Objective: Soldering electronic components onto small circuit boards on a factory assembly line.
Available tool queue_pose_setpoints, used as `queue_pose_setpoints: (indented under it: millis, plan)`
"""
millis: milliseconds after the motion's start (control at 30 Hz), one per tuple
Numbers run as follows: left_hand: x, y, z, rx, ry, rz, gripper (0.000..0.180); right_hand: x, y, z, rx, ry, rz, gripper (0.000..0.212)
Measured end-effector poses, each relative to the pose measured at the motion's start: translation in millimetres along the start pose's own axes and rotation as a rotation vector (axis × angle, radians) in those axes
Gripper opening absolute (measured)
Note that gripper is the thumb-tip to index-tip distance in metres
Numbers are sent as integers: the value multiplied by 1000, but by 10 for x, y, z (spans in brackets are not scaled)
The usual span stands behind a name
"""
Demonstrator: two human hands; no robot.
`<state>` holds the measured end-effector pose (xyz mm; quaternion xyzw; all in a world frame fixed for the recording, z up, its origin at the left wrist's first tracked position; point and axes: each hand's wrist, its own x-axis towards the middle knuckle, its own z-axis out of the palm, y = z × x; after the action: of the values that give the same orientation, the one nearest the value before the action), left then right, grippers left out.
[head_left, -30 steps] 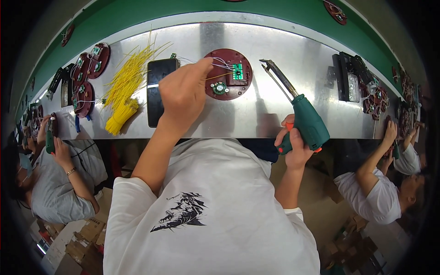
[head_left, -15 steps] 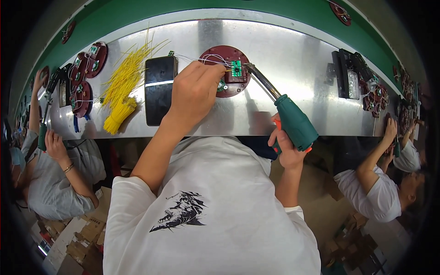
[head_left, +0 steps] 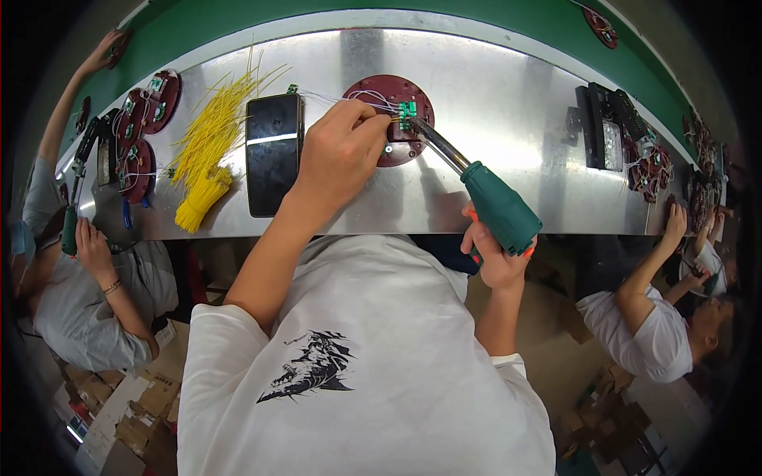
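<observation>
My right hand (head_left: pixel 502 266) grips a dark green, pistol-shaped soldering iron (head_left: pixel 504 208) with orange parts. Its metal tip reaches the small green circuit board (head_left: pixel 407 109) on a round dark red disc (head_left: pixel 410 152). The fingers of my left hand (head_left: pixel 337 155) are pinched at the board's left edge, on what looks like a thin yellow wire (head_left: pixel 394 119); most of that wire is hidden. White wires (head_left: pixel 367 96) loop across the disc from the board. The disc lies flat on the metal bench, partly covered by my left hand.
Left of my left arm lie a black phone (head_left: pixel 274 159) and a bundle of yellow wires (head_left: pixel 202 155). More wired red discs (head_left: pixel 136 170) rest farther left. At right stands a black holder (head_left: pixel 607 127). Behind the bench runs a green strip (head_left: pixel 476 24). Co-workers sit on both sides.
The soldering iron's tip has moved left from the board's right edge onto the board. My left hand stays nearly in place. The left co-worker's raised arm has reached farther toward the green strip.
</observation>
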<state>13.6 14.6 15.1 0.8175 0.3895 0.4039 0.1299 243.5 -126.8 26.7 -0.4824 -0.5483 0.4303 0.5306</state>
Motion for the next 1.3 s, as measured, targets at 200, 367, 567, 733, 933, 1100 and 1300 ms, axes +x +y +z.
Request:
queue_pose_setpoints:
  millis: [200, 367, 567, 733, 933, 1100, 1300]
  plan:
    - [-17, -26, 30, -8, -6, -2, 15, 33, -30, 20, 14, 0, 29, 34]
    - [16, -14, 4, -9, 2, 20, 15, 53, -90, 34, 31, 20, 105, 33]
    - [13, -26, 20, -5, 16, 36, 15, 55, -83, 33, 44, 21, 100, 35]
    - [14, -40, 22, 10, 18, 59, 15, 27, -64, 25, 71, 115, 48, 36]
    - [2, -48, 13, 47, 18, 82, 15, -38, 1, -24, 65, 187, 33, 36]
    - [6, -40, 11, 82, 15, 98, 17, -61, 13, -68, 55, 205, 17, 36]
    - [13, 12, -11, 122, 7, 99, 15, -111, 43, -139, 81, 260, 38, 34]
